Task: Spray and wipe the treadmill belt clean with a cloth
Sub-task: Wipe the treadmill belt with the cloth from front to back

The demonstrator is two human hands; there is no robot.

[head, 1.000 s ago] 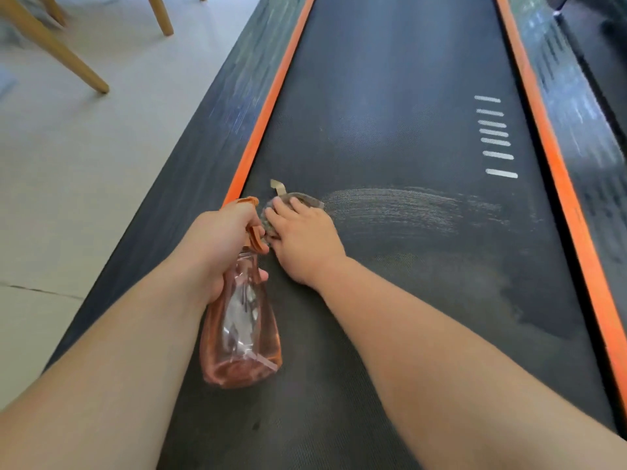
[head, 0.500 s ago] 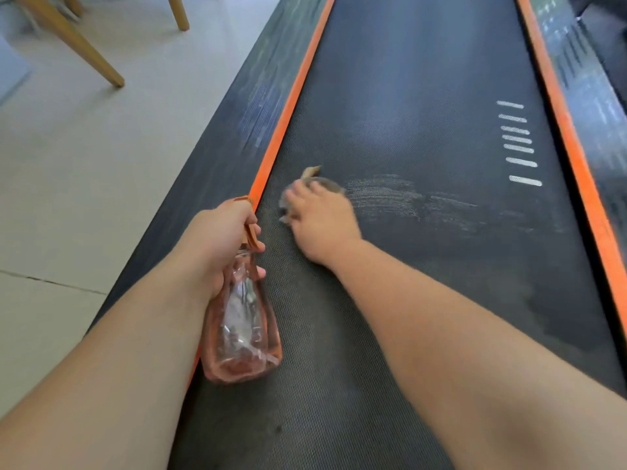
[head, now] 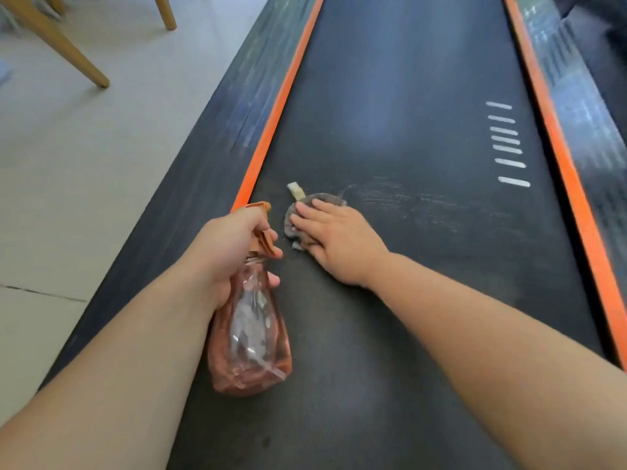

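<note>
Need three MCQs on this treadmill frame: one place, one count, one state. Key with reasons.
1. Where is the cloth? A) beside the belt's left orange strip B) on the floor C) on a chair
2. How many white dashes mark the belt? A) three B) seven C) twelve
3. What is the left hand doing? A) lying flat B) gripping the spray bottle C) pinching the cloth
Key: 1A, it lies under the right hand by that strip; 2B, seven count out; 3B, its fingers curl round the bottle's neck.
</note>
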